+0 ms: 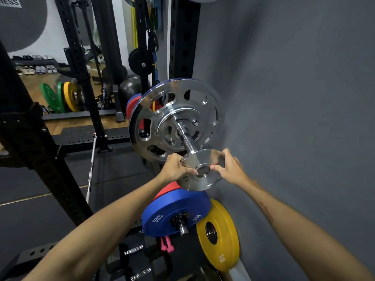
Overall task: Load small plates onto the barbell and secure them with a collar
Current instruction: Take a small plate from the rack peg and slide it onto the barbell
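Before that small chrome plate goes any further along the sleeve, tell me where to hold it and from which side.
Hold the small chrome plate by its rim, one hand on each side: left hand on the left edge, right hand on the right. Its centre hole is on the end of the barbell sleeve, so opposite grips should keep it square for sliding toward the large chrome plate.

"2.5" stamped on face of small chrome plate (203, 169), just beside left hand (177, 166) gripping its rim; right hand (229, 168) grips opposite rim. Below hands, blue bumper plate (162, 209): "20 KG" in white, printed twice, either side of hub, upside down to viewer. Lower right of hands, yellow bumper plate (220, 234): white number near bottom edge, too blurred to read. Far upper left, wall sign (10, 2): letters "NESS", start cut off.
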